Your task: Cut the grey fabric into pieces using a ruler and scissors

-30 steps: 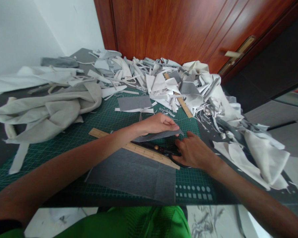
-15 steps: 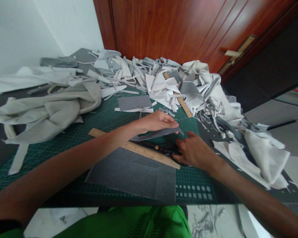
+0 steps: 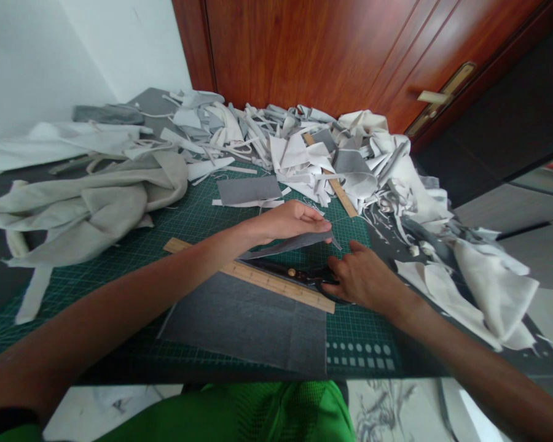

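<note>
My left hand (image 3: pixel 299 221) pinches one end of a narrow grey fabric strip (image 3: pixel 289 245), held up over the green cutting mat (image 3: pixel 129 279). My right hand (image 3: pixel 362 276) is closed around the handles of black scissors (image 3: pixel 299 273), whose blades point left beneath the strip. Along the scissors' near side lies a wooden ruler (image 3: pixel 276 285), on top of a larger grey fabric piece (image 3: pixel 253 325). My left forearm passes over the ruler's left part. The tips of the blades and the far end of the strip are hidden behind that arm.
A small grey fabric piece (image 3: pixel 249 190) lies beyond my left hand. Heaped white and grey scraps (image 3: pixel 299 162) line the back, with a second wooden ruler (image 3: pixel 343 196) among them. Crumpled beige cloth (image 3: pixel 105 196) sits at left, white cloth (image 3: pixel 483 294) at right. A wooden door (image 3: pixel 313 55) stands behind.
My left hand has risen very slightly with the strip. The scissors in my right hand have shifted a little, and their handles look closer together. Ruler and fabric stay put.
</note>
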The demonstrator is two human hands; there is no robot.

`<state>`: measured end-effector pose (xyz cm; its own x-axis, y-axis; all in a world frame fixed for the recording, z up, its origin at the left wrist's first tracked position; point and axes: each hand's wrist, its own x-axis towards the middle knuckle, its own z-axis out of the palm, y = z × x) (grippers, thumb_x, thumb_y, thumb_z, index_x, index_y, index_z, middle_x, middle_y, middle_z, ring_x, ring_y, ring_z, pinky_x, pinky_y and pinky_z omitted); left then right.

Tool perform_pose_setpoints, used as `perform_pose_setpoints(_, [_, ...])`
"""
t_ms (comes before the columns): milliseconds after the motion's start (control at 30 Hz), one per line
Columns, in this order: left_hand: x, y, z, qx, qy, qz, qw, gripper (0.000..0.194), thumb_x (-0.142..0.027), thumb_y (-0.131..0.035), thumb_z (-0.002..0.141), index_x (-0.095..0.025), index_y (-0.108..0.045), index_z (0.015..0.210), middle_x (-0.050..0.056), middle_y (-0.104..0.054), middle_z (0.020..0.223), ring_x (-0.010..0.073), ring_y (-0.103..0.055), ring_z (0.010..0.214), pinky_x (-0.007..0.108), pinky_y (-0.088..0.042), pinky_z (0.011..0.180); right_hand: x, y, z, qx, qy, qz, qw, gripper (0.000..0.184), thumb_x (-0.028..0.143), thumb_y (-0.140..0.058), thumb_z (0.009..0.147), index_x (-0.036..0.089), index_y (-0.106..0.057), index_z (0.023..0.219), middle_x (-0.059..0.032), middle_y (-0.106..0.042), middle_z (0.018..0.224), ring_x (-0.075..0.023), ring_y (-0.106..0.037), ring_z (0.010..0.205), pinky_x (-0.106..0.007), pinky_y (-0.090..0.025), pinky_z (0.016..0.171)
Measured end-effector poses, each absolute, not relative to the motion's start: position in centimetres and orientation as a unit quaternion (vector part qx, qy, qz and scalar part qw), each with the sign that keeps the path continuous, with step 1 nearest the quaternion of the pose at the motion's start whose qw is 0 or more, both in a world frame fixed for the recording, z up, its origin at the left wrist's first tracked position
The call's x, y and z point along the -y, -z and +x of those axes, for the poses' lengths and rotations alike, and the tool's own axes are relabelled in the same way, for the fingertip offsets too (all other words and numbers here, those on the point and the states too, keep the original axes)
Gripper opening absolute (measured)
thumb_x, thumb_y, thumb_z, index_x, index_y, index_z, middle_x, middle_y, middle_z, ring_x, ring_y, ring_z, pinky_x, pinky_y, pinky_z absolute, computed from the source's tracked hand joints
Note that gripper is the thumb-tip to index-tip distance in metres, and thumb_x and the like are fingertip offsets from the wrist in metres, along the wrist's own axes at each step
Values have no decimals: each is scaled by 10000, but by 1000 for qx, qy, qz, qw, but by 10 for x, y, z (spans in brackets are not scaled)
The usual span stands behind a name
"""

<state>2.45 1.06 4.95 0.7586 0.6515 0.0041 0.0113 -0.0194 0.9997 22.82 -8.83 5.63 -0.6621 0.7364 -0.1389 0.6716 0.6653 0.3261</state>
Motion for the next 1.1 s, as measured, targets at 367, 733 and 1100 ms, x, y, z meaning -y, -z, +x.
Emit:
perform_pose_setpoints(367, [-12, -54, 22, -254, -246, 668, 655, 218, -352, -695, 930, -157, -792, 946, 78, -803, 1004, 151, -690, 884, 291, -460, 859, 86, -60, 228, -903, -120, 390, 132, 391, 487, -592, 951, 159, -698, 767, -66, -692, 577, -210, -623, 545, -398, -339, 824])
perform_pose_setpoints(733, [-10, -55, 23, -246, -251, 665, 659, 197, -338, -697, 933, -168, -795, 912, 57, -807, 957, 130, -698, 832, 275, -474, 845, 81, -70, 217, -896, -36, 414, 154, 423, 525, -565, 913, 165, -686, 725, -82, -737, 676, -233, -675, 655, -406, -347, 871])
perform_pose_setpoints(1100, [-8, -63, 22, -235, -255, 662, 664, 181, -310, -690, 944, -162, -792, 922, 59, -808, 959, 130, -714, 855, 271, -492, 854, 79, -73, 195, -893, -9, 425, 150, 458, 548, -551, 914, 140, -718, 792, -107, -754, 725, -266, -713, 754, -428, -376, 973])
